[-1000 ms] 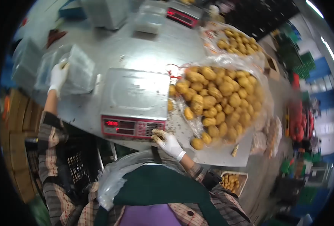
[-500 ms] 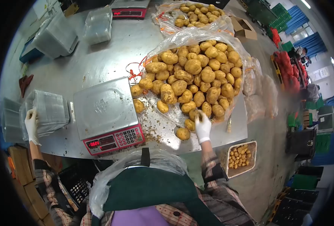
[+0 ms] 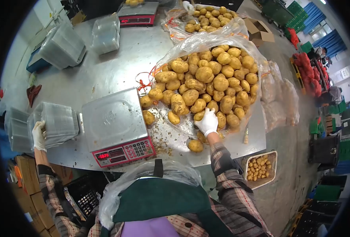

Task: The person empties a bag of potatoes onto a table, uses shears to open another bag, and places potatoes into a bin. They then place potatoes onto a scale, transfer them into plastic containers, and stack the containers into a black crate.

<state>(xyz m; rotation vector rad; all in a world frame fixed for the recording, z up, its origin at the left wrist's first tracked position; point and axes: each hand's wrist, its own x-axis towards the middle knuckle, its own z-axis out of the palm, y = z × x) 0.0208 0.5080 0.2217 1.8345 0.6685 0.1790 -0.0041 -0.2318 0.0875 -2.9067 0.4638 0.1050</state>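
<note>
My right hand [image 3: 207,123], in a white glove, is at the near edge of a heap of potatoes [image 3: 203,74] spilling from a clear plastic bag [image 3: 200,38]. Its fingers curl around a potato [image 3: 199,115], which is partly hidden. On the left, my gloved left hand [image 3: 39,135] grips the edge of a stack of clear plastic trays [image 3: 60,121] lying on its side. Between my hands stands a scale [image 3: 113,118] with a bare metal plate and a red keypad panel. One loose potato [image 3: 195,146] lies near the table's front edge.
More tray stacks [image 3: 105,33] stand at the back left. A second scale [image 3: 137,17] holds potatoes, and another person's gloved hand [image 3: 188,6] is at a second potato heap [image 3: 210,17]. A crate of small potatoes [image 3: 258,168] sits on the floor at right.
My right hand has moved farther into the potato heap. My left fingers have curled more at the tray stack. Potatoes and another person's gloved hand now show at the back.
</note>
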